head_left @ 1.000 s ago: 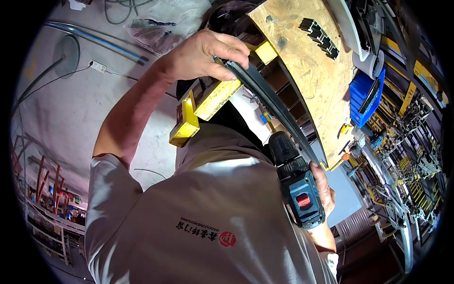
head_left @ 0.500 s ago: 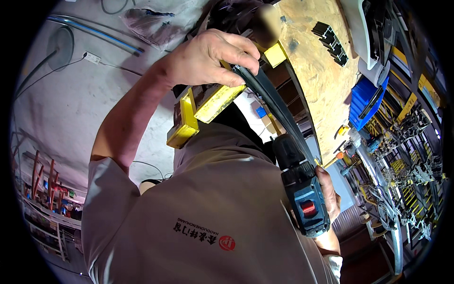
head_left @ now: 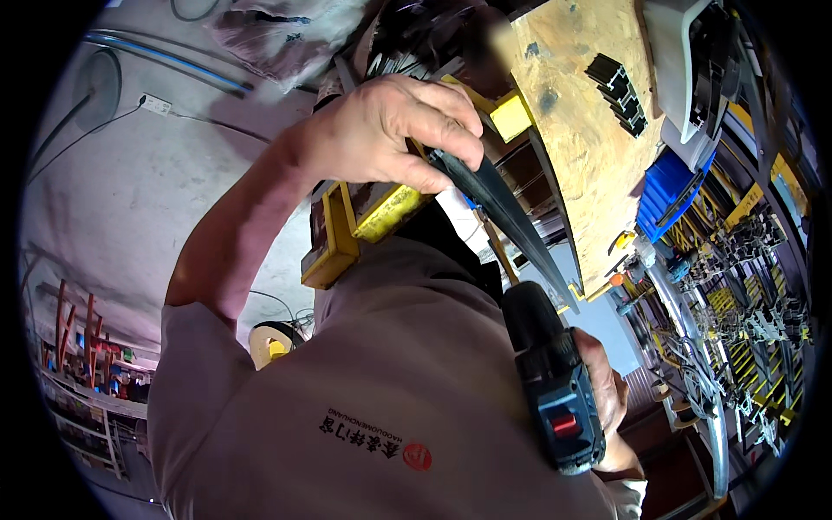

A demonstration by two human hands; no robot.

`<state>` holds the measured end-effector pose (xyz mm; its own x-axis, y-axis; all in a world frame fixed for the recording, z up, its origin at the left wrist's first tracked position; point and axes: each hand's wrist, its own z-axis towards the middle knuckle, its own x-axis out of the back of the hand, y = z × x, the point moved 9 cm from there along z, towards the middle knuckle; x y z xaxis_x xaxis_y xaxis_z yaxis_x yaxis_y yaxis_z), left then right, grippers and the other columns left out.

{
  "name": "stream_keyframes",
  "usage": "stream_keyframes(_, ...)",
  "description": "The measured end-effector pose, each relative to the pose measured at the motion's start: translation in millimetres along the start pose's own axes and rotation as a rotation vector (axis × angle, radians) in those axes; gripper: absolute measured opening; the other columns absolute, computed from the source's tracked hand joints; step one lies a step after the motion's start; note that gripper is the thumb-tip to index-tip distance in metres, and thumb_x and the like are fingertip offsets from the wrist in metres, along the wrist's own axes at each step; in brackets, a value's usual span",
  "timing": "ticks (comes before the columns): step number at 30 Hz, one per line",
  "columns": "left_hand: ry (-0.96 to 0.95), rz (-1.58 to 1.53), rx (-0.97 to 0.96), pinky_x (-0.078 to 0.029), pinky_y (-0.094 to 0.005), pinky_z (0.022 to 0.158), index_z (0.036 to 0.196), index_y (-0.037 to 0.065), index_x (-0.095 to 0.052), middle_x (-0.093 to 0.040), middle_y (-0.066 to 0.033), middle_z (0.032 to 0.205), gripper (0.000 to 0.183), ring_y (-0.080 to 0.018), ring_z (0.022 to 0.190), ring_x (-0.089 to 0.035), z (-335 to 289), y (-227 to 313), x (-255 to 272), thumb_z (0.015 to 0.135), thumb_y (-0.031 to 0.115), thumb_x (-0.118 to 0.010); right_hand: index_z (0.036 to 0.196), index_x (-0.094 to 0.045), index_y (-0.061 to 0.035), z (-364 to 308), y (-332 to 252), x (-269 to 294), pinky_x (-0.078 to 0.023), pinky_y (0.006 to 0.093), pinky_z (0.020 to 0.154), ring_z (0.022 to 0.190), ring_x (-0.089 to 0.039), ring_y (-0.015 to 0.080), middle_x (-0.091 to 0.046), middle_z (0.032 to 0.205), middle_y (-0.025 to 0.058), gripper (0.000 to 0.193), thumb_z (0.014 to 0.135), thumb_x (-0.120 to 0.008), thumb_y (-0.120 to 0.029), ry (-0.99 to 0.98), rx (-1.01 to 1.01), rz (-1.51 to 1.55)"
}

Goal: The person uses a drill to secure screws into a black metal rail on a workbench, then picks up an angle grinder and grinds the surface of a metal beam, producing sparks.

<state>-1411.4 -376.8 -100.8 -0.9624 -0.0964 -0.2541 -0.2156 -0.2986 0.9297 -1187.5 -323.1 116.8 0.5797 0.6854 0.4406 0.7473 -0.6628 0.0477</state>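
Observation:
My left hand (head_left: 399, 130) is closed with thumb and fingers pinching the upper end of a long dark profile bar (head_left: 520, 221). The bar slants down to the right and tapers to a far end near the board's edge. Below that end, my right hand (head_left: 604, 381) is wrapped round a dark teal and black cordless drill (head_left: 568, 416) with a red switch. The drill's black front end (head_left: 529, 316) points up and apart from the bar; its tip cannot be made out. Under my left hand are worn yellow brackets (head_left: 390, 212).
A wooden board (head_left: 589, 173) stretches along the right, with a short black profile piece (head_left: 617, 95) on it. Beyond stand a blue bin (head_left: 672, 195) and racks of profiles (head_left: 754, 295). Another yellow block (head_left: 510, 119) sits by the board's edge. A power strip (head_left: 156, 104) lies on the floor.
My right hand and the drill have moved down toward my body, away from the bar's lower end. My left hand keeps its pinch on the bar. The whole view has shifted slightly.

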Motion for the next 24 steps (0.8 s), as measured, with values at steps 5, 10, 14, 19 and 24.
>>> stream_keyframes(5, 0.104, -0.105, -0.050, -0.056, -0.0405, 0.085, 0.102, 0.004, -0.076, -0.067, -0.0136, 0.114, 0.043, -0.0329, 0.103, -0.066, -6.1, -3.5, -2.2, 0.062, -0.002, -0.090, 0.146, -0.053, -0.0045, -11.9, -30.6, -2.6, -0.059, 0.0307, 0.062, 0.070, -0.071, 0.0180, -0.074, 0.092, 0.0094, 0.059, 0.093, -0.076, -0.016, -0.282, 0.494, -0.602)
stream_keyframes(10, 0.215, -0.138, -0.167, -0.056, -0.0428, 0.083, 0.100, 0.002, -0.075, -0.065, -0.0138, 0.110, 0.033, -0.0341, 0.095, -0.065, -6.2, 0.7, -1.9, 0.074, 0.013, -0.092, 0.119, -0.070, -0.0036, -27.2, -39.9, -1.2, -0.059, 0.0305, 0.066, 0.072, -0.071, 0.0173, -0.075, 0.087, 0.0084, 0.045, 0.096, -0.069, -0.043, -0.039, 0.584, -0.747)
stream_keyframes(14, 0.358, -0.016, -0.199, -0.050, -0.0412, 0.071, 0.090, 0.003, -0.069, -0.064, -0.0158, 0.101, 0.031, -0.0292, 0.083, -0.062, -5.0, 5.0, -8.8, 0.075, 0.021, -0.091, 0.138, -0.064, -0.0115, -32.9, -56.4, -14.3, -0.060, 0.0347, 0.060, 0.065, -0.072, 0.0235, -0.074, 0.087, 0.0139, 0.042, 0.097, -0.071, -0.016, -0.204, 0.707, -0.958)
stream_keyframes(19, 0.424, 0.012, -0.219, -0.050, -0.0414, 0.068, 0.088, 0.002, -0.069, -0.065, -0.0174, 0.096, 0.021, -0.0285, 0.074, -0.061, -4.5, 5.3, -8.6, 0.073, 0.010, -0.082, 0.140, -0.064, -0.0135, -36.6, -80.2, -38.7, -0.059, 0.0340, 0.057, 0.063, -0.072, 0.0237, -0.074, 0.086, 0.0145, 0.041, 0.099, -0.069, -0.010, -0.158, 0.935, -1.033)
stream_keyframes(24, 0.475, 0.057, -0.265, -0.050, -0.0420, 0.067, 0.087, 0.002, -0.071, -0.068, -0.0205, 0.095, 0.018, -0.0265, 0.067, -0.060, -5.0, 8.9, -10.4, 0.070, 0.006, -0.076, 0.136, -0.064, -0.0109, -41.3, -86.2, -45.6, -0.059, 0.0321, 0.055, 0.063, -0.072, 0.0233, -0.073, 0.084, 0.0141, 0.039, 0.098, -0.071, -0.012, -0.103, 1.106, -1.079)
